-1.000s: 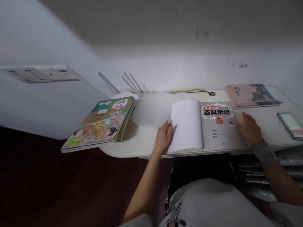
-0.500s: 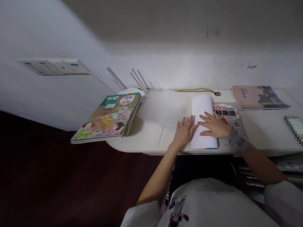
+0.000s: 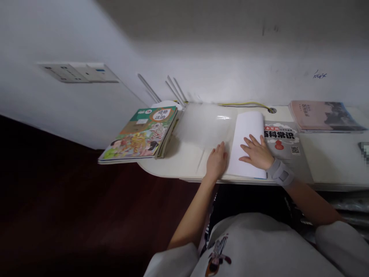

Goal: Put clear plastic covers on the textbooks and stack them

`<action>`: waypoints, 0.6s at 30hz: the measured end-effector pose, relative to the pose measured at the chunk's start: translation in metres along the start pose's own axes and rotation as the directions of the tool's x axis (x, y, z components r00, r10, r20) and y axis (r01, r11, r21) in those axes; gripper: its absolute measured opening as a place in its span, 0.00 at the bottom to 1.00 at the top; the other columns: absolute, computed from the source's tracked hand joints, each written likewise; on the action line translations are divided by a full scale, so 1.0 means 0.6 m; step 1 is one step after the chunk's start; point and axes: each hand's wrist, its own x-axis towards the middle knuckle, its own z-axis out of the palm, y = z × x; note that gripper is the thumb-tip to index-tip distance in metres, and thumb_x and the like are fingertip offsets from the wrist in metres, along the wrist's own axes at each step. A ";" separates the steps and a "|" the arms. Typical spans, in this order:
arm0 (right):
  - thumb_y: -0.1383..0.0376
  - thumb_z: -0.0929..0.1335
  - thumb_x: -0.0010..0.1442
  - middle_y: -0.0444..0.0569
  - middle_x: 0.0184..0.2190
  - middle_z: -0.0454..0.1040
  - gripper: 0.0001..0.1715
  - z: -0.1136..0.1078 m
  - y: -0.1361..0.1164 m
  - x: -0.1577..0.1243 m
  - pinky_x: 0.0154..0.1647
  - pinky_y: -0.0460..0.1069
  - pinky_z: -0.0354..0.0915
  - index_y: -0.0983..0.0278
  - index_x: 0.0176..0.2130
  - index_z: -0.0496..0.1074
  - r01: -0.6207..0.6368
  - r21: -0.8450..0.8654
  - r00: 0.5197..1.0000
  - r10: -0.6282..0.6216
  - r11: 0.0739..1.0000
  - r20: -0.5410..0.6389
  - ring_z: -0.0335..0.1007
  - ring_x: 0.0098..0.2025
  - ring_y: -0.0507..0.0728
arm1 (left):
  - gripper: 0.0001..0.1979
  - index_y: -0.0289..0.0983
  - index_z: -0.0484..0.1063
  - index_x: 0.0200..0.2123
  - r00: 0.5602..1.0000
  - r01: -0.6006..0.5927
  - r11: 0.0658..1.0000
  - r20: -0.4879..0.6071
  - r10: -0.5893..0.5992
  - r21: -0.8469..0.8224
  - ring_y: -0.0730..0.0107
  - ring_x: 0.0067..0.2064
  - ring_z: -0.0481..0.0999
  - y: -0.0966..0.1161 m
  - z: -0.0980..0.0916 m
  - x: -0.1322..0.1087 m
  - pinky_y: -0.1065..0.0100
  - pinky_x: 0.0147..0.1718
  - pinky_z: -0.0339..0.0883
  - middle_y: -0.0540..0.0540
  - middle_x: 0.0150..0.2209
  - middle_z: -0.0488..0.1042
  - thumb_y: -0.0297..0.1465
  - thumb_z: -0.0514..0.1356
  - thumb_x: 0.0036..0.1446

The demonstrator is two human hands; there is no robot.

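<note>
Head view, inventory of the desk. We record one softcover workbook [image 3: 259,148], lying open and folded back on the surface [image 3: 334,161], near its front edge. Its smooth white page [image 3: 245,144] bows slightly, and its matte grey cover [image 3: 281,144], bearing a bold black title and a square QR code, lies flat at 3 o'clock from that page.

We list the right hand [image 3: 256,153] palm-down on the page, its fingers splayed and open, pressing without gripping. A ribbed grey band [image 3: 280,172] circles that wrist. The left hand [image 3: 216,161] rests flat on the surface just beside the page's left edge, its fingers loosely together and holding nothing; we cannot tell whether they touch the paper.

From the workbook, we log a glossy, thick stack of illustrated textbooks [image 3: 141,132] at 9 o'clock, overhanging the rounded desk end. A plastic-wrapped pink book [image 3: 324,115] sits at 2 o'clock. A thin yellow-and-black cable [image 3: 245,104] runs along the wall at 12 o'clock.
</note>
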 end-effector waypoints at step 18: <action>0.44 0.63 0.57 0.62 0.66 0.49 0.41 -0.028 0.135 0.195 0.59 0.72 0.43 0.62 0.62 0.58 -0.370 0.043 0.917 0.358 0.928 0.175 0.41 0.66 0.73 | 0.26 0.35 0.55 0.64 0.999 -0.011 0.991 0.038 0.005 0.136 0.50 0.66 0.53 0.022 -0.005 -0.021 0.47 0.61 0.48 0.36 0.64 0.56 0.37 0.47 0.64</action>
